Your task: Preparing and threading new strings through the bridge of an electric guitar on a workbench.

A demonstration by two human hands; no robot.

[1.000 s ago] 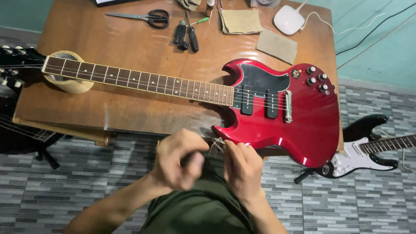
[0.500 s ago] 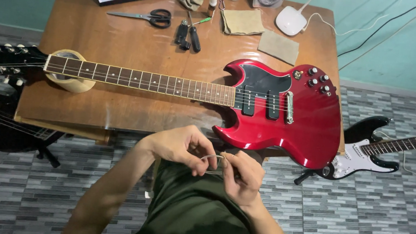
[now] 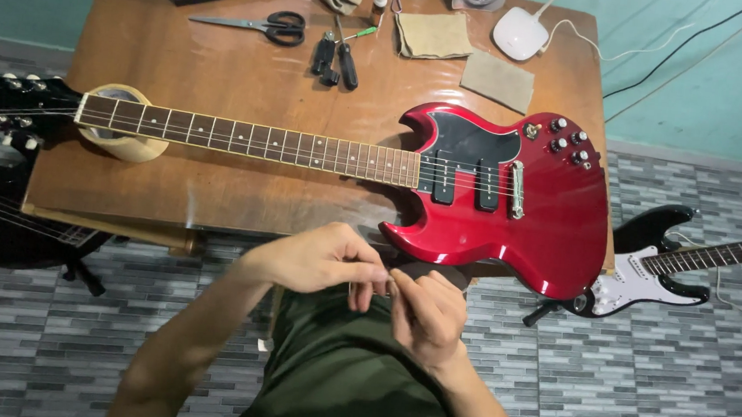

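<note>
String end: thin wire-like piece [image 3: 383, 282], pinched between both hands just below the table edge, in front of the person's lap; too small and blurred to say more.
Handling: judged very light, springy, slippery, easy to kink; the tip could prick. Best taken close to the end, between fingertip pads, not mid-length.
Left hand [image 3: 319, 257]: curled nearly closed, thumb and fingers pinching the piece from the left side; nothing else held.
Right hand [image 3: 429, 315]: also closed to a pinch, fingertips meeting the left hand's, touching the same piece from the right.
Above hands: red electric guitar [image 3: 513, 202] lies flat on wooden table [image 3: 214, 187], body just beyond the fingers, neck running off to the left.
Far left of hands: tape roll [image 3: 125, 141] under the neck.
Well beyond, far table edge: scissors [image 3: 266, 26], screwdrivers [image 3: 339, 56], cloths [image 3: 463, 52].
Right of hands: black-and-white guitar [image 3: 657, 275] on the floor.
</note>
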